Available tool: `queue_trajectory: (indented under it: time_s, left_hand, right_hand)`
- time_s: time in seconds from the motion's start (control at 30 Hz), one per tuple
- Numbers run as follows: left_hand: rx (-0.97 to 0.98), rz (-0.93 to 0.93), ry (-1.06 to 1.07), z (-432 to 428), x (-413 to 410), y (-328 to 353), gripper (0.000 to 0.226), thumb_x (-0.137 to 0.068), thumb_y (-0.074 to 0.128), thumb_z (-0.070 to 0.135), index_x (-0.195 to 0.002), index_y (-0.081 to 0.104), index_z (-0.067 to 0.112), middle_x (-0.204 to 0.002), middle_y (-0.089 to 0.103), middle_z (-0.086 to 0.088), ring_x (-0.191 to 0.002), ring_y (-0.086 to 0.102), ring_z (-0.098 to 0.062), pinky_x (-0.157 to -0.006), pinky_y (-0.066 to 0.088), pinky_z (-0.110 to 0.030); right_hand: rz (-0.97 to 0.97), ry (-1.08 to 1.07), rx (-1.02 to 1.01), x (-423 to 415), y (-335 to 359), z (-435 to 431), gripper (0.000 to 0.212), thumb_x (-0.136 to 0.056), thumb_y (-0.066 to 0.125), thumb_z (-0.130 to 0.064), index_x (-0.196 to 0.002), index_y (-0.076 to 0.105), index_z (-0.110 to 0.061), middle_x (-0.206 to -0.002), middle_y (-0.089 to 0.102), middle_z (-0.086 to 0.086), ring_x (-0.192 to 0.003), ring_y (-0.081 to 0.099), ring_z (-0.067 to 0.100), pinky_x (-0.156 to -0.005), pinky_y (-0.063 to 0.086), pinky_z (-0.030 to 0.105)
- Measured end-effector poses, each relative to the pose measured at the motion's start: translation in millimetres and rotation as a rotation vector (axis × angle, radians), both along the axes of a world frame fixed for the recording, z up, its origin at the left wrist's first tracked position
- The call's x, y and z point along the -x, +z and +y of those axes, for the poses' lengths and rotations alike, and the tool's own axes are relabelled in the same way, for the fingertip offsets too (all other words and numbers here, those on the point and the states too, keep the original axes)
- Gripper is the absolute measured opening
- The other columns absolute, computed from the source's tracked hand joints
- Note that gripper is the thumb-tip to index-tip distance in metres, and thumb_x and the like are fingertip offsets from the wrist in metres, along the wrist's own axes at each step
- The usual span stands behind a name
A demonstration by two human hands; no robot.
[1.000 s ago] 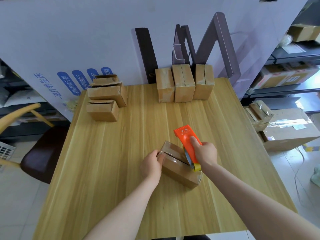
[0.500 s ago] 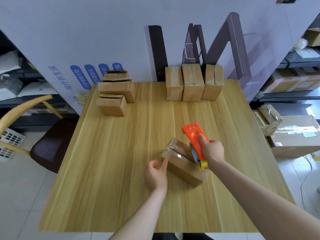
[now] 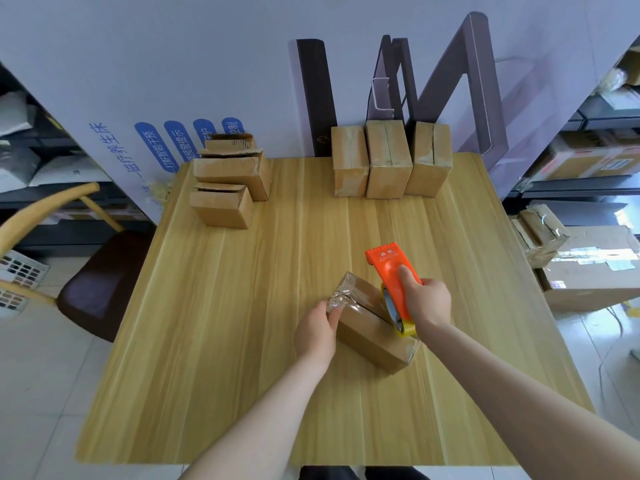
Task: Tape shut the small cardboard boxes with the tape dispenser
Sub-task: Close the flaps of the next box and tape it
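Two hands worked one small box [image 3: 370, 327], which lay at 4 o'clock from the centre of the table [image 3: 242, 306]. The left hand [image 3: 317, 332] gripped its 9 o'clock end, fingers curled on the tape there. The right hand [image 3: 427, 301] was closed round the orange tape dispenser [image 3: 391, 271], whose roll rested on the box top. Three taped boxes [image 3: 388, 161] stood at 12 o'clock, and open-flapped boxes [image 3: 228, 181] at 11 o'clock.
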State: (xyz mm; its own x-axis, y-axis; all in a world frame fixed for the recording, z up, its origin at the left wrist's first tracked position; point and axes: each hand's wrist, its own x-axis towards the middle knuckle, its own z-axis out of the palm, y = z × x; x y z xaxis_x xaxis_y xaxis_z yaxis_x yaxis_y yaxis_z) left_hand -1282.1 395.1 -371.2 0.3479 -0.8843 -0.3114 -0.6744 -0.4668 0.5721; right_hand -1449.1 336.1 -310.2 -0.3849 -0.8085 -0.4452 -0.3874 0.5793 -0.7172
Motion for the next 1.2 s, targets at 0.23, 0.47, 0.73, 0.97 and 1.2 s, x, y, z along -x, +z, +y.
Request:
queue_trajectory:
  time_s: [0.23, 0.47, 0.73, 0.97, 1.2]
  left_hand:
    - [-0.011, 0.06, -0.01, 9.0, 0.0, 3.4, 0.038, -0.1, 0.035, 0.043, -0.12, 0.056, 0.019, -0.112, 0.064, -0.002, -0.098, 0.061, -0.022, -0.082, 0.05, -0.033]
    - [0.084, -0.037, -0.069, 13.8, -0.8, 19.9, 0.056, -0.098, 0.049, 0.024, -0.149, 0.026, 0.018, -0.15, 0.036, 0.0, -0.135, 0.038, -0.019, -0.106, 0.038, -0.031]
    - [0.023, -0.328, -0.852, -46.0, 45.1, 38.2, 0.062, -0.094, 0.054, 0.033, -0.148, 0.026, 0.025, -0.152, 0.033, 0.003, -0.144, 0.021, -0.018, -0.119, 0.008, -0.05]
    - [-0.179, -0.307, -0.442, -21.1, 12.3, 22.5, 0.067, -0.086, 0.045, 0.064, -0.139, 0.042, 0.022, -0.135, 0.052, -0.001, -0.125, 0.047, -0.024, -0.098, 0.039, -0.039]
    - [-0.061, 0.129, -0.086, -5.7, -16.1, 50.3, 0.059, -0.087, 0.055, 0.046, -0.14, 0.042, 0.022, -0.134, 0.053, 0.001, -0.118, 0.051, -0.015, -0.094, 0.044, -0.035]
  right_hand:
    - [-0.076, -0.07, 0.009, -2.8, 8.9, 7.2, 0.057, -0.087, 0.055, -0.056, -0.067, 0.062, -0.004, -0.066, 0.062, 0.013, -0.056, 0.055, 0.022, -0.056, 0.043, 0.031]
    - [-0.303, -0.391, 0.067, 41.4, 28.4, 18.1, 0.05, -0.085, 0.061, -0.055, -0.066, 0.055, -0.009, -0.073, 0.058, 0.011, -0.068, 0.055, 0.025, -0.067, 0.044, 0.035]
    - [-0.323, -0.282, 0.138, 57.1, 52.7, 39.5, 0.043, -0.089, 0.062, -0.047, -0.068, 0.06, -0.01, -0.066, 0.059, 0.009, -0.058, 0.054, 0.02, -0.055, 0.041, 0.029]
    - [-0.275, -0.083, 0.178, 58.3, 70.6, 54.4, 0.041, -0.092, 0.06, -0.04, -0.064, 0.058, -0.011, -0.062, 0.058, 0.007, -0.052, 0.051, 0.015, -0.05, 0.039, 0.026]
    - [-0.316, 0.125, 0.263, 39.0, 92.6, 56.9, 0.033, -0.092, 0.062, -0.033, -0.071, 0.067, -0.009, -0.053, 0.063, 0.012, -0.039, 0.056, 0.02, -0.036, 0.047, 0.031]
